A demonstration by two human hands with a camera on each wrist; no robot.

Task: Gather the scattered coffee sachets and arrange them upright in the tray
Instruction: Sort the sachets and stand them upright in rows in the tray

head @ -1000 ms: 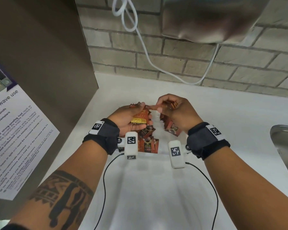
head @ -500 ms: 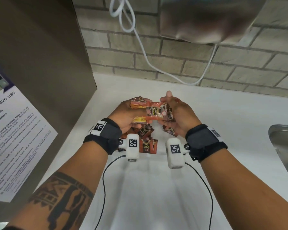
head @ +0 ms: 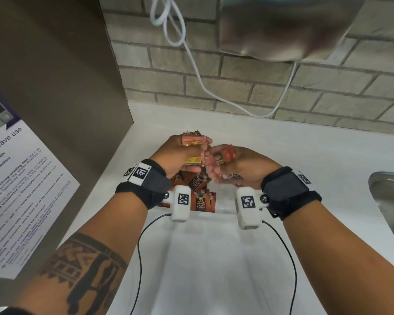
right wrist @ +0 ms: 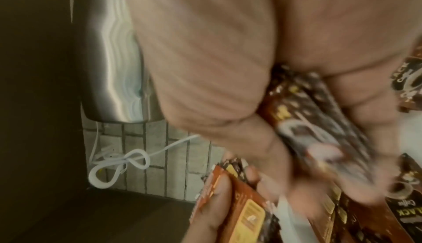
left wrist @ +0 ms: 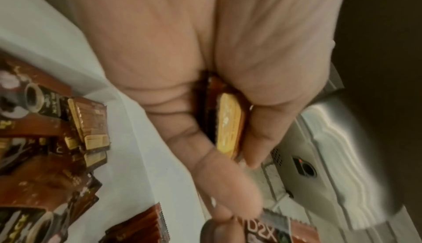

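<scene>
Sachets are what I am watching, and in the last second they have been split across my two hands rather than bridged between them. Half a second ago one wrapper lay stretched across both sets of fingers; now my left hand (head: 180, 155) is curled round its own small bundle of sachets (head: 192, 140), with a yellow-labelled one (left wrist: 229, 126) pinched edge-on between thumb and fingers in the left wrist view. My right hand (head: 239, 165) has dropped a little and closed round a separate clutch of sachets (right wrist: 319, 124); that view is blurred, so I cannot tell how many it has.

The hands are nearly touching at the fingertips, above the loose pile (head: 197, 192) that lies on the white worktop (head: 282, 144), partly hidden behind the wrist cameras. Several of those in the pile lie flat and overlapping, printed faces up.

I judge this as mid-gathering: the handfuls are being squared up, the pile is not yet cleared, and nothing stands upright anywhere I can see. The pale raised edges (head: 214, 215) just this side of the pile may be the tray, though I cannot say so for certain. The foil looks slippery, so a loose grasp could shed a sachet
</scene>
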